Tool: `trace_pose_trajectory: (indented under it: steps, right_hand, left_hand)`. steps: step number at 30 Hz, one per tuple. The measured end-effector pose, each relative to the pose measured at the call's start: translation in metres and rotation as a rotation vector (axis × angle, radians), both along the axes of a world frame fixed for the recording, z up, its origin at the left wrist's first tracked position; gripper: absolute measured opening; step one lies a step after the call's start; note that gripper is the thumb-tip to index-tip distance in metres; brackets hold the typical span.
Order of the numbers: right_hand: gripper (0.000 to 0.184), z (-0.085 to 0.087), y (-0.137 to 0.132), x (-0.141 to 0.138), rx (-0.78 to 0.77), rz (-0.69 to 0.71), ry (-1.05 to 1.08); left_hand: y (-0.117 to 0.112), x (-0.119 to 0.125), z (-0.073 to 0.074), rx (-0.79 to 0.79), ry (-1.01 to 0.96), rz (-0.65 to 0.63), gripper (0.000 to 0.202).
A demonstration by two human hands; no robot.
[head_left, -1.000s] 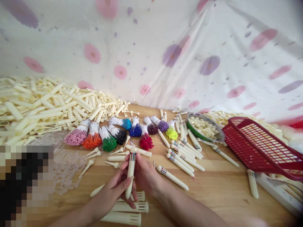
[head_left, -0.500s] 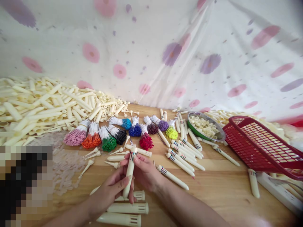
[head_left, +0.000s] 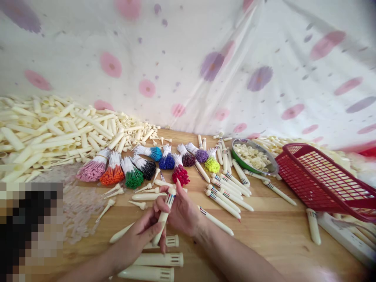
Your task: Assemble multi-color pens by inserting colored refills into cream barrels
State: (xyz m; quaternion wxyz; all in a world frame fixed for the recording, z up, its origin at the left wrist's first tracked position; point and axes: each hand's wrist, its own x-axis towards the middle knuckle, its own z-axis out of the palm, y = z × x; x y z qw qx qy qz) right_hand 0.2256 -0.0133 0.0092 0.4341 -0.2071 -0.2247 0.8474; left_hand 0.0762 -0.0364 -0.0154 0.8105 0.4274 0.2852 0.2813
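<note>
A cream multicolour pen (head_left: pixel 165 219), with coloured sliders near its top, stands tilted in my left hand (head_left: pixel 147 230), whose fingers and thumb are wrapped around its barrel. My right hand (head_left: pixel 185 213) is just right of the pen's top, its thumb raised and palm turned toward the pen. Some of its fingers are hidden behind the pen. Below both hands lie several cream pen barrels (head_left: pixel 160 259) with slotted ends. Finished-looking multicolour pens (head_left: pixel 225 203) rest to the right, and small cream pointed tips (head_left: pixel 105 210) to the left.
Bundles of coloured refills, such as green (head_left: pixel 133 174) and red ones (head_left: pixel 180 172), line the middle. A heap of cream barrels (head_left: pixel 53 129) is at left, with clear small parts (head_left: pixel 79 211) before it. At right are a green bowl (head_left: pixel 253 167), red basket (head_left: pixel 320 184) and power strip (head_left: pixel 346 239).
My right thumb has lifted off the pen's top and the right hand has opened beside it. The pen, still in my left hand, has tilted with its top to the right.
</note>
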Motion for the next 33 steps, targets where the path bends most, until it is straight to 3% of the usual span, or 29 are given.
trace_pose_trajectory:
  steps: [5, 11, 16, 19, 24, 29, 33]
  right_hand:
    - [0.06, -0.012, -0.001, -0.004, 0.012, 0.031, -0.013]
    - [0.045, -0.017, -0.004, -0.007, 0.018, -0.069, 0.017]
    - [0.039, -0.018, -0.007, -0.007, 0.08, -0.07, 0.058]
    - [0.041, -0.019, -0.006, -0.006, 0.095, -0.066, 0.043]
    - [0.066, -0.012, -0.001, -0.003, 0.058, -0.005, 0.105]
    - [0.041, -0.005, 0.002, -0.001, 0.065, 0.082, 0.175]
    - [0.043, -0.004, 0.0, -0.002, 0.047, 0.025, 0.131]
  left_hand:
    - [0.003, -0.001, 0.006, -0.263, -0.121, 0.039, 0.034]
    - [0.002, -0.002, 0.004, -0.35, -0.261, -0.021, 0.03]
    - [0.001, -0.004, 0.001, -0.458, -0.325, -0.069, 0.025]
    - [0.002, -0.004, 0.002, -0.437, -0.309, -0.062, 0.027]
    - [0.002, 0.001, 0.005, -0.395, -0.244, -0.056, 0.029]
    - [-0.002, 0.005, -0.002, -0.292, -0.143, -0.024, 0.034]
    - [0.0, 0.003, -0.004, -0.188, -0.064, -0.033, 0.04]
